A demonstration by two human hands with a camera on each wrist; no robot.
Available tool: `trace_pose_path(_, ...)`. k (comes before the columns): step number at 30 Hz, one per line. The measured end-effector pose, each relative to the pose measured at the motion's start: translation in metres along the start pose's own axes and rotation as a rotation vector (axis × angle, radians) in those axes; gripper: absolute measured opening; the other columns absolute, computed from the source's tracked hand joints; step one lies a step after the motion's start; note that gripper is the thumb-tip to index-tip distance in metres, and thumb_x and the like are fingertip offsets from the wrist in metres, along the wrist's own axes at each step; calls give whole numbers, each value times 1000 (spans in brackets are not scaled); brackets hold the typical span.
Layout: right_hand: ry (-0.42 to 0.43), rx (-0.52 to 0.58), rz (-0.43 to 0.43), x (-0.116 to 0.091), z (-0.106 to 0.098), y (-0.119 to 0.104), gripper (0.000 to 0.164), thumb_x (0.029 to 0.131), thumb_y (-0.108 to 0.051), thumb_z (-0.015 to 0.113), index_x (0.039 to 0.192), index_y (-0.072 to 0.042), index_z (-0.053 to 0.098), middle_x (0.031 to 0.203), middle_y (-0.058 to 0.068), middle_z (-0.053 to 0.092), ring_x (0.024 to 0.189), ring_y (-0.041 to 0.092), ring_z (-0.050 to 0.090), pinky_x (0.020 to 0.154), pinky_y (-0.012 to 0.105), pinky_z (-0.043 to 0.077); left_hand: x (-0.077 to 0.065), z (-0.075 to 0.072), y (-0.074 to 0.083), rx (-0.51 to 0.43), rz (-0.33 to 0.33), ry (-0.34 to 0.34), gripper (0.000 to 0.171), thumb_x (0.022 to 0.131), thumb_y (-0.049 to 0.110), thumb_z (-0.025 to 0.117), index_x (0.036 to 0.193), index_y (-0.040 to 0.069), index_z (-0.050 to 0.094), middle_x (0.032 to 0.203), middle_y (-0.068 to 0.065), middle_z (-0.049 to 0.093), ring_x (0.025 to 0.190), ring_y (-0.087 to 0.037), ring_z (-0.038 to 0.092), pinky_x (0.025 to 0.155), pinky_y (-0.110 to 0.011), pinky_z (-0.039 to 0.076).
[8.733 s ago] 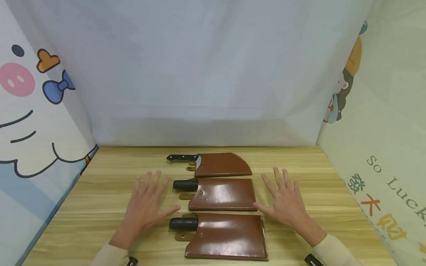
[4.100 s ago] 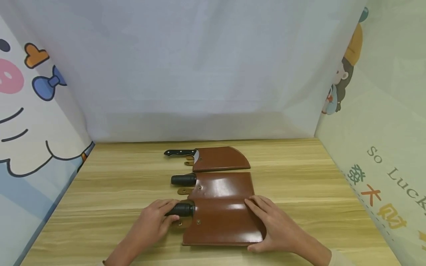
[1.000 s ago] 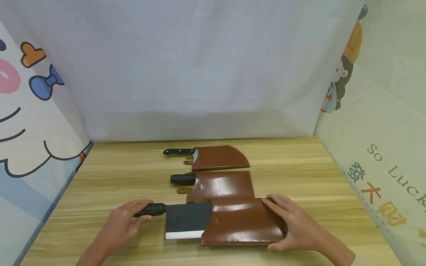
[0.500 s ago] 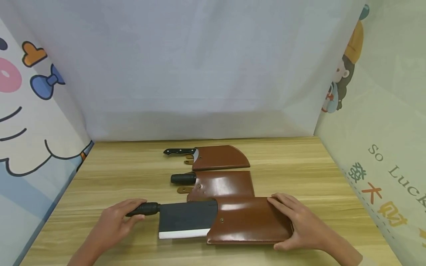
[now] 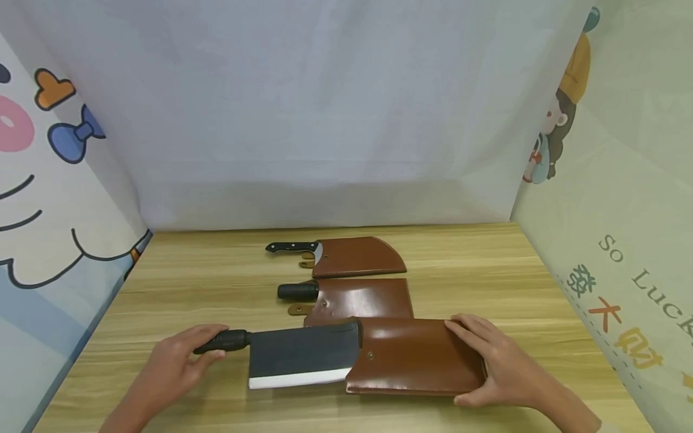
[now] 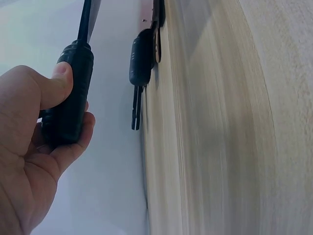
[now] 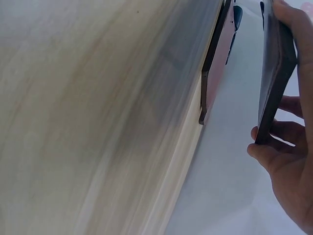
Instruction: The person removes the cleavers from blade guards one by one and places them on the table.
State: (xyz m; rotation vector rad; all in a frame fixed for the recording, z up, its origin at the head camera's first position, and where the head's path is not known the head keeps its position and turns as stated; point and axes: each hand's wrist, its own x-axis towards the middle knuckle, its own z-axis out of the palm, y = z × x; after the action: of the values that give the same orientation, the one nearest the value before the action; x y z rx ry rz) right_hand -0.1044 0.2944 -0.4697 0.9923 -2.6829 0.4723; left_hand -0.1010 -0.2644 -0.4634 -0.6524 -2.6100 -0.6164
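My left hand (image 5: 175,361) grips the black handle (image 6: 71,98) of a cleaver (image 5: 303,355). Most of its dark rectangular blade, with a bright edge, shows outside a brown leather sheath (image 5: 417,358); the blade's far end is just at the sheath's mouth. My right hand (image 5: 495,364) holds the sheath by its right end, thumb below and fingers over the top, also seen in the right wrist view, where the sheath (image 7: 276,68) is raised off the table. Behind it in the head view, a second sheathed cleaver (image 5: 363,297) is partly covered by the held sheath.
A third cleaver (image 5: 357,255) with a riveted black handle lies sheathed farther back on the wooden table (image 5: 460,258). A white cloth (image 5: 325,120) hangs behind, and printed cartoon cloths (image 5: 612,180) stand at both sides.
Earlier both hands lay open beside three sheathed cleavers. They then took the nearest one; the left hand has drawn the cleaver leftward while the sheath in the right hand moved right, exposing the blade.
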Motion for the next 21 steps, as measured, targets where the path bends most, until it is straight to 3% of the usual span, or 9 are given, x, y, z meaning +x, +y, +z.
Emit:
trace_pose_path(6,9,-17,13,-4,-2,3,116,55,-67,94,150,-16,52,144,9,55,132,29,50,95,47,53,-1,-2,-2,13,-6,0,44,77,14,89,118,13,75,113,-5,76,94,-28,75,70,-41,62)
trace_pose_path(13,31,0,18,-8,-7,5,115,55,-65,94,150,-15,53,144,9,55,131,28,50,108,11,29,-3,-5,-3,-6,-5,-1,44,77,12,88,119,10,75,113,-8,75,92,-30,75,65,-36,62)
trace_pose_path(18,31,-34,30,-13,-12,6,116,55,-67,93,150,-15,52,144,7,54,131,27,49,104,20,41,-5,-9,-5,-12,-16,0,45,77,12,88,120,11,75,114,-8,75,92,-31,75,62,-32,61)
trace_pose_path(21,19,-41,50,-16,-14,7,116,54,-68,93,150,-15,53,144,9,55,131,30,50,110,12,30,-7,-11,-7,-6,-25,1,45,77,12,88,119,12,75,114,-8,75,93,-31,75,64,-35,61)
